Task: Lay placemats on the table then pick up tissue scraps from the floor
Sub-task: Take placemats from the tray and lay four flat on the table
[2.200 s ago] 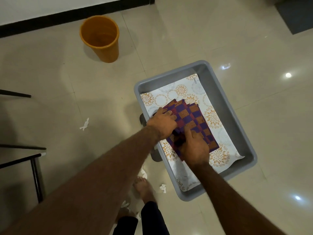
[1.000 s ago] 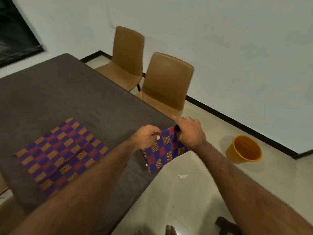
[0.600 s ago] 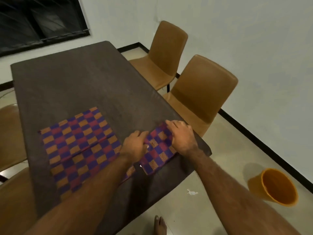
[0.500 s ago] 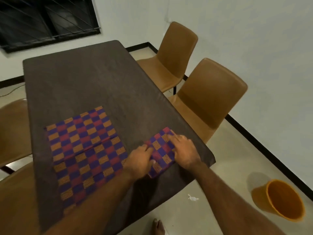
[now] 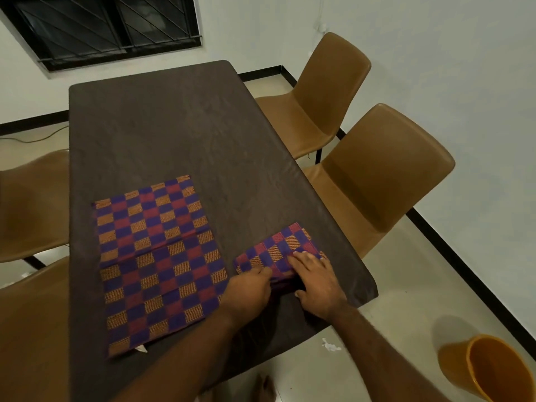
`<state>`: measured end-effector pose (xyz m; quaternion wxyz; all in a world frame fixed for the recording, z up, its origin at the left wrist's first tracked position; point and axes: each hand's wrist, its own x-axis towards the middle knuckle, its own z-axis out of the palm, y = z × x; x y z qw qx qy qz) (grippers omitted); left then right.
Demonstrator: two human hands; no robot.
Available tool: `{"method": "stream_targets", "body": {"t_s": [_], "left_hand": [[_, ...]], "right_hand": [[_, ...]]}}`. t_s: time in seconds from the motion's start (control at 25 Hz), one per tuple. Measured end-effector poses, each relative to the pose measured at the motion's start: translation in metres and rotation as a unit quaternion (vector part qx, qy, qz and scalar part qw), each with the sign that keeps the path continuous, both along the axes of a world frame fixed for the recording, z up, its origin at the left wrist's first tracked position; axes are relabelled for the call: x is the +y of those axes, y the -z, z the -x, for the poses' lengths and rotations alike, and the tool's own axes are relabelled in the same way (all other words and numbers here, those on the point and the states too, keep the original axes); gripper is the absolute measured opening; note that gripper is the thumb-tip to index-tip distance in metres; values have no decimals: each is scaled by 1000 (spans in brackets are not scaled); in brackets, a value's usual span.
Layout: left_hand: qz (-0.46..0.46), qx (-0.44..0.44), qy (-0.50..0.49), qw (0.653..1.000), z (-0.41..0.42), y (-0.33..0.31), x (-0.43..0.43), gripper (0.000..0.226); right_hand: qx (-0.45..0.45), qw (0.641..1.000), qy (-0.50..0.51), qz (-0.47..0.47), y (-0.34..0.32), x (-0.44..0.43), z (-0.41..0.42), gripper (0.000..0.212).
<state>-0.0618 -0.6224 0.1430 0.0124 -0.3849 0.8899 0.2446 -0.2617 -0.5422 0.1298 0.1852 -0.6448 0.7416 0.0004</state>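
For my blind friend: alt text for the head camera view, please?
Left hand and right hand rest on a folded checkered placemat near the table corner, beside a spread placemat. An orange bucket and tissue scrap sit on the floor.

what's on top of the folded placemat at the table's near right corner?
On the folded placemat: right hand flat on top, left hand at its near-left edge. They cover its near part; the left hand's grip is hidden.

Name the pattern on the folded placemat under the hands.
The folded placemat is a checkerboard of purple, red and orange squares, clearest in the head view.
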Motion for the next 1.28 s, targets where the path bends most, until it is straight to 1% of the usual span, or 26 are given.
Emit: {"method": "stream_targets", "body": {"t_s": [0.08,0.16,0.28,0.36,0.44,0.52,0.56,0.64,0.72,0.76,0.84,0.96,1.04,1.12,1.2,1.28], "left_hand": [[-35,57,-48,997,-1,-10,-13,10],[-52,90,-101,990,0,-17,-32,9],[-99,138,-206,964,6,-25,-76,18],[-125,137,-261,947,8,-26,-113,20],[-141,129,-305,933,7,-21,-147,16],[-149,128,-354,914,5,-11,-175,8],[-142,120,-372,910,2,-5,-186,9],[-121,77,-382,913,-5,7,-201,14],[-102,39,-384,917,-12,17,-209,16],[-98,32,-391,915,-14,20,-210,15],[-75,9,-373,925,-14,24,-211,18],[-44,-19,-289,956,-4,25,-210,30],[-59,-22,-281,958,5,23,-211,30],[-70,-47,-299,951,9,22,-213,24],[-78,-86,-310,943,7,20,-212,17],[-98,-101,-312,940,2,14,-212,15]], "right_hand": [[2,999,39,32,-5,-2,8,94],[-1,991,107,84,-11,-5,18,96],[-35,969,209,129,-12,-13,29,96],[-76,957,253,122,-5,-21,31,92],[-112,946,286,102,5,-28,32,89],[-113,942,302,88,13,-34,31,86],[-89,946,298,92,15,-36,29,82],[-27,958,261,113,19,-40,22,74],[8,965,232,120,23,-42,10,68],[20,965,236,111,25,-43,5,66],[40,953,288,79,27,-46,-1,69],[57,936,344,42,27,-52,2,71],[26,930,365,37,27,-58,11,70],[-34,922,384,39,25,-62,24,72],[-84,920,382,27,23,-65,37,76],[-105,921,375,20,19,-67,46,76]]}}
